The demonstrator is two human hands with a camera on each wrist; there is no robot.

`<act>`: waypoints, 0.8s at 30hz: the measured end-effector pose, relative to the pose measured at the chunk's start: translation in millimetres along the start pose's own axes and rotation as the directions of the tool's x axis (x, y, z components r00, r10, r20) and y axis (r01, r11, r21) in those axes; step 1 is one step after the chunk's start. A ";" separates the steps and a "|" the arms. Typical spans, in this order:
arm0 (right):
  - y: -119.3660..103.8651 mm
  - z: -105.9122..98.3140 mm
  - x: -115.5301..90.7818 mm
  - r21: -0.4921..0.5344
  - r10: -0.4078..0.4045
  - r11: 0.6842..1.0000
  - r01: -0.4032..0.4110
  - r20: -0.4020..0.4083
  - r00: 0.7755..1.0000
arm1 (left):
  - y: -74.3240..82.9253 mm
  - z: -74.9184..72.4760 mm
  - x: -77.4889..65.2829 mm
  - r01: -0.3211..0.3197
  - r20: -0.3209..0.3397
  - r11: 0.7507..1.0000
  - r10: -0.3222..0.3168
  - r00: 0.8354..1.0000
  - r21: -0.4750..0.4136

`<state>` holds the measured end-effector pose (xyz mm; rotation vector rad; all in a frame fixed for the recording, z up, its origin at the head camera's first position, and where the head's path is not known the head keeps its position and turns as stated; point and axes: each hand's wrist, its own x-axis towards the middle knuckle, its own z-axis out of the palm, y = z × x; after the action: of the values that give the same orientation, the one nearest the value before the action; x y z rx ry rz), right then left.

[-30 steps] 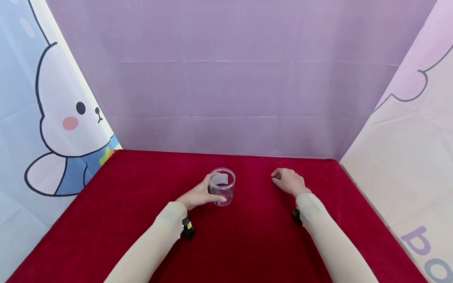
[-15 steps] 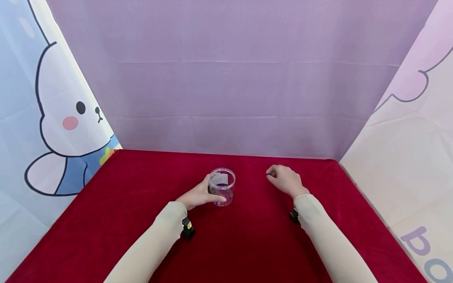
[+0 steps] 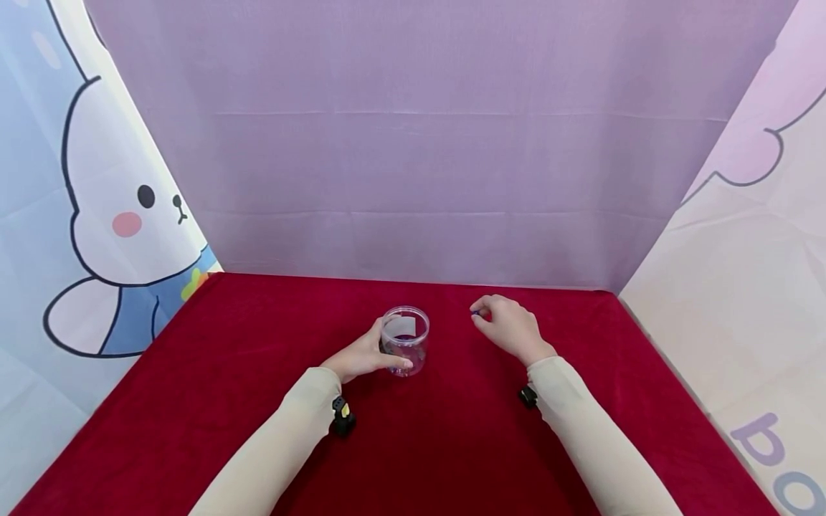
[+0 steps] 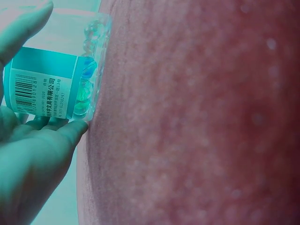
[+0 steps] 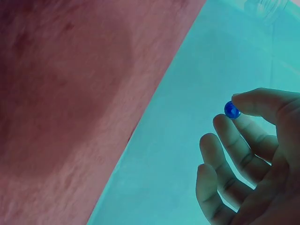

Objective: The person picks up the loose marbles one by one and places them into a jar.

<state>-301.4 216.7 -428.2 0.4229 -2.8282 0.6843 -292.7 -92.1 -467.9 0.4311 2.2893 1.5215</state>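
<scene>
A clear plastic jar (image 3: 406, 337) stands upright on the red cloth, with no lid on its rim. My left hand (image 3: 363, 357) grips it round the side, thumb at the front. In the left wrist view several glass marbles (image 4: 83, 93) lie along the bottom of the jar, and a printed label (image 4: 44, 86) with a barcode covers part of its wall. To the right of the jar my right hand (image 3: 506, 324) pinches a blue marble (image 5: 231, 110) between thumb and fingertips, above the cloth.
Red cloth (image 3: 413, 444) covers the table. A lilac curtain (image 3: 413, 143) hangs behind it, with printed sheets on the left (image 3: 39, 251) and right (image 3: 761, 287). Each wrist bears a small black camera (image 3: 343, 417).
My right hand has moved left and slightly away from me, carrying the blue marble closer to the jar. The left hand and jar have stayed still.
</scene>
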 end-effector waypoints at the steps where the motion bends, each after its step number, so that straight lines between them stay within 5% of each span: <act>1: -2.2 -0.1 -0.3 0.004 -0.005 1.000 0.005 -0.004 1.000 | 0.0 0.0 -0.1 -0.001 -0.001 1.000 0.001 1.000 -0.003; 24: -39.2 2.8 -5.3 0.039 -0.114 0.992 0.118 -0.080 0.990 | -1.4 0.0 1.3 0.005 -0.011 1.000 -0.005 1.000 -0.011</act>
<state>-284.3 183.2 -415.8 0.5507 -2.6956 0.7236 -293.9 -92.1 -469.3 0.4150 2.2873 1.5370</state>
